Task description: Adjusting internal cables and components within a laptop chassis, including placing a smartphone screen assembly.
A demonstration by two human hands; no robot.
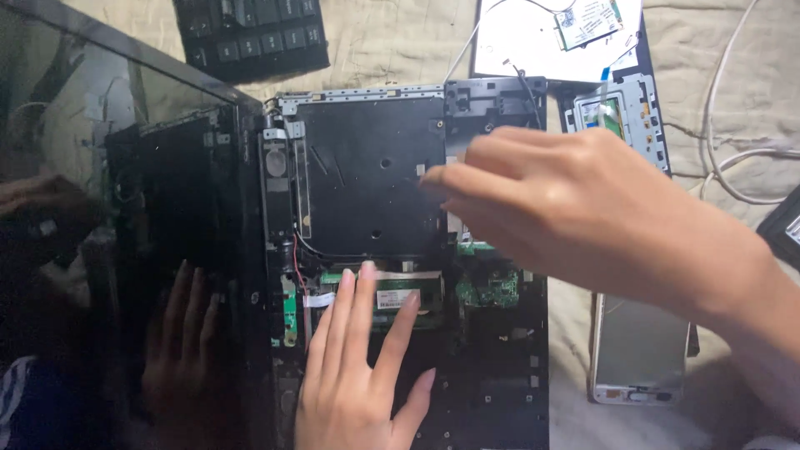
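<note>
An opened laptop base (pixel 492 392) fills the centre of the frame, its dark screen (pixel 100 233) at left. The left hand (pixel 358 375), fingers flat and loose, presses on the green memory strip (pixel 400 298) at lower centre, grasping nothing. The right hand (pixel 575 208) hovers, fingers extended, over the black drive cover (pixel 367 167) — holding nothing. Steady downward pressure seems wise here — no prying near the thin red wire (pixel 298 271).

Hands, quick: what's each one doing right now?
Left hand: open, flat on the opened black laptop base, fingers on the green memory board.
Right hand: open, holding nothing.
</note>
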